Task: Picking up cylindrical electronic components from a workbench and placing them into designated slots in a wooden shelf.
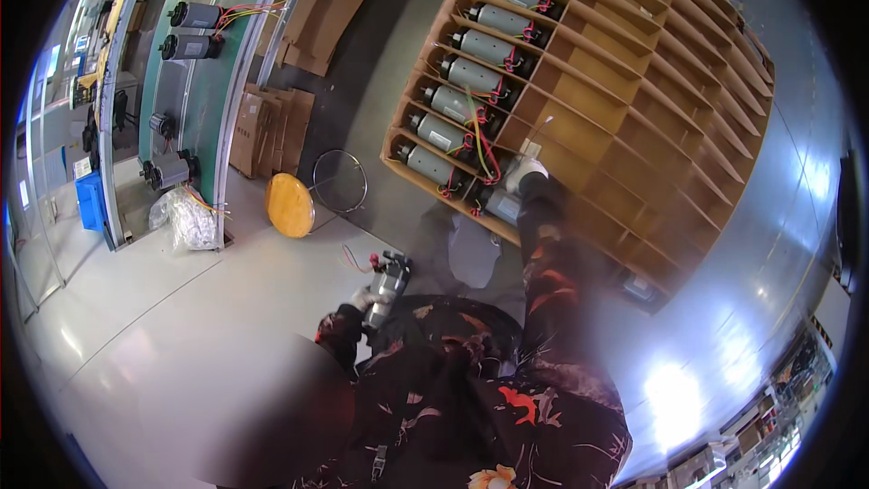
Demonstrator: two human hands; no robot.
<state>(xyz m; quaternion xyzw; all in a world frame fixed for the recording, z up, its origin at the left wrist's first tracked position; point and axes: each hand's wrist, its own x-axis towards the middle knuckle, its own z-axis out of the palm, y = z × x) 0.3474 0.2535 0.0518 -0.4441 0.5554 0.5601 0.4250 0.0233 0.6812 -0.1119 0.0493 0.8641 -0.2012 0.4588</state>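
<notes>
1. Wooden compartment rack: a large crate of slotted rows standing on the grey floor. Its left column is filled with grey cylindrical motors, each trailing red, yellow and green wires; the other compartments visible are bare.
2. Conveyor belt: green, running along the upper left, carrying several dark-capped motors, with flattened cardboard beside it.
3. Round wooden stool seat: lying near a metal ring, between belt and rack.
4. Right hand: white-gloved, arm extended to the rack's lower left corner, resting at a motor there. Whether its fingers are closed on it cannot be told.
5. Left hand: gloved, fingers clamped around a grey motor held upright close to the body, well apart from the rack.
</notes>
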